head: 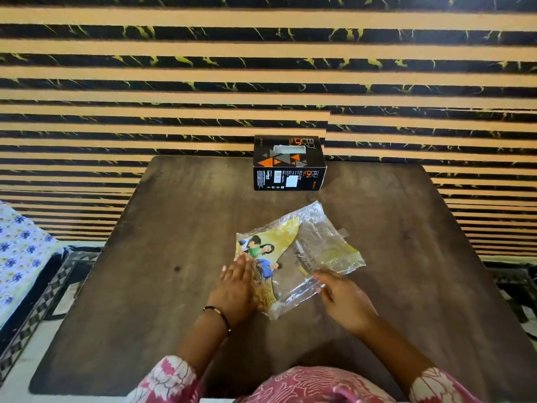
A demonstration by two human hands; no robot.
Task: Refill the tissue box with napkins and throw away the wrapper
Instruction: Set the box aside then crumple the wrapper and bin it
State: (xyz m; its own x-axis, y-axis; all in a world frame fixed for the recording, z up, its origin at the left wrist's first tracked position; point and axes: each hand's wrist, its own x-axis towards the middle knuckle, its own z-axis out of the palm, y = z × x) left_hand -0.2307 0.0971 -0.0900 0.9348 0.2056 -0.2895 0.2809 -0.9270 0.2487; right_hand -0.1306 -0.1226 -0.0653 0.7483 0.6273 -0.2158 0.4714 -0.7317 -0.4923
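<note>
A black tissue box (pixel 289 162) with orange triangles stands upright at the far edge of the dark wooden table (pixel 162 257), its slot on top. A flat, see-through plastic wrapper (pixel 302 251) with a yellow printed picture lies in the middle of the table. My left hand (pixel 236 286) lies flat with straight fingers on the wrapper's left edge. My right hand (pixel 340 298) pinches the wrapper's near right edge between thumb and fingers. No napkins show outside the box.
A striped black and tan wall (pixel 261 68) rises right behind the table. A floral blue cloth (pixel 20 257) lies to the left, and patterned flooring (pixel 511 283) shows on the right.
</note>
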